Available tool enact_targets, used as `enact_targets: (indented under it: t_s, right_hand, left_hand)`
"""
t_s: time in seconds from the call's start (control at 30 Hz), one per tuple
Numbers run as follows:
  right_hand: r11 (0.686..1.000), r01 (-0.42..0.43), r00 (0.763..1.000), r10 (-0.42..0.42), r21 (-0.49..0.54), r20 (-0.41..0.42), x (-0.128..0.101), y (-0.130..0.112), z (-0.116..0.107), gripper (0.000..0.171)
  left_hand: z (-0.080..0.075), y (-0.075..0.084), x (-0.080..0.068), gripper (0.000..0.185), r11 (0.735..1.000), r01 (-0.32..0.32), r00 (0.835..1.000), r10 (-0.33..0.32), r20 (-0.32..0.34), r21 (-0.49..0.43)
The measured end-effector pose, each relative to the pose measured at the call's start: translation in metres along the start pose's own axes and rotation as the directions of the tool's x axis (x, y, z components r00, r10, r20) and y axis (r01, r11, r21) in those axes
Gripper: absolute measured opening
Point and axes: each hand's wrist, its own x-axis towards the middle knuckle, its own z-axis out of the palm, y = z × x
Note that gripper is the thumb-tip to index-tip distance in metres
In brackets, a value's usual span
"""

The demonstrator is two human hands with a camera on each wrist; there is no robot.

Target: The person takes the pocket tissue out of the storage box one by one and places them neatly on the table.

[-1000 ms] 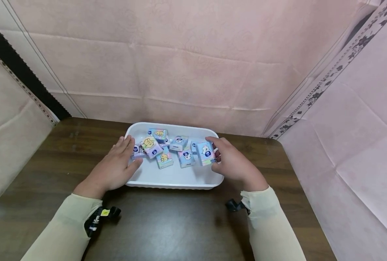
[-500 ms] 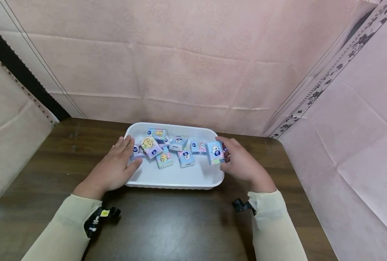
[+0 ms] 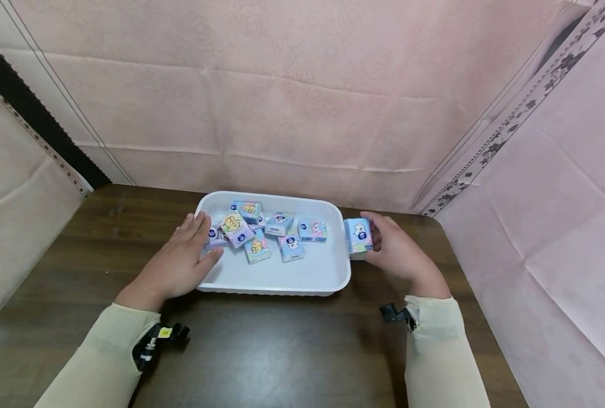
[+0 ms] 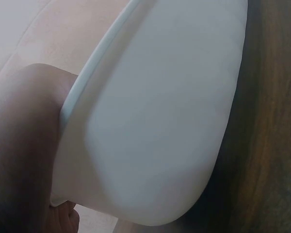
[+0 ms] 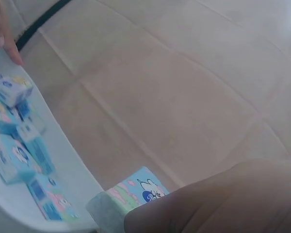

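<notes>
A white tray [image 3: 282, 283] sits on the dark wooden table and holds several small pastel tissue packs [image 3: 261, 232]. My left hand [image 3: 180, 263] rests on the tray's left rim, fingers laid over the edge, thumb inside; the left wrist view shows the tray's wall [image 4: 150, 136] pressed against that hand. My right hand [image 3: 399, 255] grips one blue tissue pack [image 3: 358, 235] just outside the tray's right rim, low over the table. In the right wrist view that pack [image 5: 133, 194] sits under my fingers, with the tray's packs [image 5: 19, 145] to the left.
Pink cloth walls [image 3: 282, 113] close in the back and both sides of the table [image 3: 271, 351]. Bare tabletop lies in front of the tray and to its right, beneath my right hand.
My right hand has carried the blue pack rightward out of the tray, over its right rim, and lowered it beside the tray. The left hand has stayed put.
</notes>
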Motion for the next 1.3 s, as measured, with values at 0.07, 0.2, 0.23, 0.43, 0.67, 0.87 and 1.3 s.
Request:
enact_targets:
  t_s: [0.07, 0.2, 0.23, 0.43, 0.67, 0.87, 1.3]
  right_hand:
    - [1.000, -0.010, 1.000, 0.010, 0.003, 0.005, 0.001, 0.005, -0.004, 0.093]
    - [1.000, -0.031, 0.999, 0.031, -0.007, 0.018, 0.004, 0.015, -0.008, 0.092]
    - [0.999, -0.036, 0.999, 0.036, -0.010, 0.021, 0.005, 0.018, -0.008, 0.092]
    - [0.995, -0.093, 0.995, 0.094, -0.047, 0.037, 0.008, 0.040, -0.009, 0.091]
    - [0.986, -0.137, 0.989, 0.141, -0.093, 0.044, 0.012, 0.057, -0.006, 0.089]
    - [0.979, -0.187, 0.981, 0.191, -0.075, 0.045, 0.016, 0.067, -0.003, 0.088]
    - [0.971, -0.217, 0.972, 0.224, -0.095, 0.067, 0.026, 0.090, 0.008, 0.088]
  left_hand:
    - [0.000, 0.000, 0.000, 0.100, 1.000, 0.000, 1.000, 0.000, -0.001, 0.002]
    - [0.000, 0.000, 0.000, 0.100, 1.000, 0.002, 1.000, -0.002, 0.001, 0.006]
    - [0.000, 0.000, 0.000, 0.100, 1.000, 0.001, 1.000, -0.001, 0.001, 0.005]
    - [0.000, 0.000, 0.000, 0.098, 1.000, -0.001, 1.000, 0.001, 0.000, 0.000]
    - [0.001, -0.001, 0.000, 0.098, 1.000, -0.002, 1.000, 0.002, 0.000, -0.003]
    - [0.002, -0.002, 0.000, 0.100, 1.000, -0.007, 1.000, 0.007, -0.004, 0.001]
    - [0.001, -0.002, 0.000, 0.099, 1.000, -0.007, 1.000, 0.007, -0.001, 0.000]
